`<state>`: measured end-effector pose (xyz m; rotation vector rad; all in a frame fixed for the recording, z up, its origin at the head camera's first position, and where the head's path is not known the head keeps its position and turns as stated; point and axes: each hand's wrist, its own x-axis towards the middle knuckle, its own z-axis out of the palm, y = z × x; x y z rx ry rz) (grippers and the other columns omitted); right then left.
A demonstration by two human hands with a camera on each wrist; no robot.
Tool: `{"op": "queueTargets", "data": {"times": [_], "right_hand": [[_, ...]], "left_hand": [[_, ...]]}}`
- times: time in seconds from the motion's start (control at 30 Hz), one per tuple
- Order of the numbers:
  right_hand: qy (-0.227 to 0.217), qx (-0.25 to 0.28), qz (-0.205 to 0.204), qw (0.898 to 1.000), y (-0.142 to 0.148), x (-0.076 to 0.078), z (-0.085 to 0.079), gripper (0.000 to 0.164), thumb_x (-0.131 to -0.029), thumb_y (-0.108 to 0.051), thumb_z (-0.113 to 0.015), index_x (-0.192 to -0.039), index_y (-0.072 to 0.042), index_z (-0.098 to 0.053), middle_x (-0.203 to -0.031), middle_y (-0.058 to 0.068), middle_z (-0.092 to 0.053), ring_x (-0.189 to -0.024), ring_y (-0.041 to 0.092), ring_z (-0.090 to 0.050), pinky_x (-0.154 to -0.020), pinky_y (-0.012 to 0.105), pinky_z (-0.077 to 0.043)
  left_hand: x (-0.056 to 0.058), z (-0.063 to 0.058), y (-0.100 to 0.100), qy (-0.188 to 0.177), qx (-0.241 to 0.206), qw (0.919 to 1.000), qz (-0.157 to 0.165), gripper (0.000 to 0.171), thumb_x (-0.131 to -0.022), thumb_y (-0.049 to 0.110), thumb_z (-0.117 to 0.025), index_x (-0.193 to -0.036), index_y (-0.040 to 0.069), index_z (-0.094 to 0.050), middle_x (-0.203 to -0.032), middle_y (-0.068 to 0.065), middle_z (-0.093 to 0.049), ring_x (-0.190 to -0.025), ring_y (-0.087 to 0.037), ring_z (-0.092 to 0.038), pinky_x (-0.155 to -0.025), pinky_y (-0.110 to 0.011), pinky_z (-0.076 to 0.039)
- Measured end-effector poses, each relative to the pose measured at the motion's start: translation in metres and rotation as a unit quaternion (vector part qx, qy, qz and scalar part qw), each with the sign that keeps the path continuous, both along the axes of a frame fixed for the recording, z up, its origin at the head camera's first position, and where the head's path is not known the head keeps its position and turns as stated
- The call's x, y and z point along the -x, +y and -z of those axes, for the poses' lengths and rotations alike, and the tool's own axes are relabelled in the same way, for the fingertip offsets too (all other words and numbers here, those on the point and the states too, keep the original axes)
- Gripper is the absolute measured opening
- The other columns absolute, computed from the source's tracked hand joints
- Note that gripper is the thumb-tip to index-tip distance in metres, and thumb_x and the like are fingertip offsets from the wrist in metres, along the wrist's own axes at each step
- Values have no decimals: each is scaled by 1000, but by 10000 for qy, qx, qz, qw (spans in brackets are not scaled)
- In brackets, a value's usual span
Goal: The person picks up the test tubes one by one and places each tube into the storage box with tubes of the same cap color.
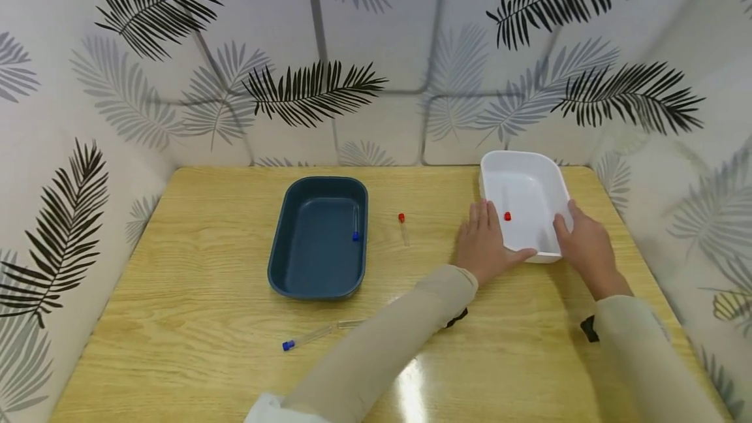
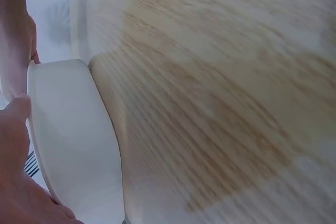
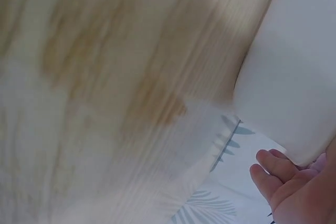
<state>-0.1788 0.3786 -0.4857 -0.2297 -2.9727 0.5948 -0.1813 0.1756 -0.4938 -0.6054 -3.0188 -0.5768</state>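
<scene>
Both hands are at a white plastic tray (image 1: 531,230) on the right side of the table. My left hand (image 1: 484,247) holds its near left corner, the fingers along the left side and the thumb on the near rim. On the opposite side my right hand (image 1: 589,250) grips the right rim, thumb over the edge and fingers outside, by the tray's underside in the right wrist view. Inside the white tray lies a clear tube with a red cap (image 1: 508,216). Another red-capped tube (image 1: 403,230) lies on the table left of my left hand.
A dark blue tray (image 1: 317,289) stands left of centre, with a blue-capped tube (image 1: 355,230) inside. In front of it lie a blue-capped tube (image 1: 305,338) and a clear tube (image 1: 350,324) partly covered by the left sleeve. Patterned fabric (image 1: 376,129) borders the wooden table (image 1: 194,247).
</scene>
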Motion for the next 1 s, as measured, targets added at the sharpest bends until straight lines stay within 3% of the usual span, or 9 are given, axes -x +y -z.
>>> {"op": "queueTargets", "data": {"times": [0.4, 0.6, 1.0], "right_hand": [[-258, 58, -173, 9995, -17, -9, -3, 70, -99, -42, -27, -144, 10, -13, -142, 33, -23, -127, 51, -25, -100, 60, -24], [-185, -153, -434, 9988, -23, -12, -2, 67, -101, -37, -27, -144, 10, -10, -147, 31, -13, -133, 46, -16, -102, 60, -19], [25, -211, -827, 9963, -30, -15, 3, 60, -102, -30, -27, -144, 10, -13, -149, 28, -13, -136, 41, -12, -104, 57, -19]], "left_hand": [[-11, -4, -14, 48, 251, 9997, -20, 111, -73, 84, -34, -149, 4, -17, -153, -10, -15, -140, -25, -10, -109, -41, -24], [-19, -10, -21, 232, 531, 9983, -98, 110, -75, 83, -34, -147, 1, -21, -152, -13, -19, -140, -25, -13, -109, -41, -23], [-27, -12, -30, 412, 837, 9953, -241, 112, -74, 84, -31, -146, 0, -23, -151, -14, -21, -139, -25, -17, -109, -40, -22]]}}
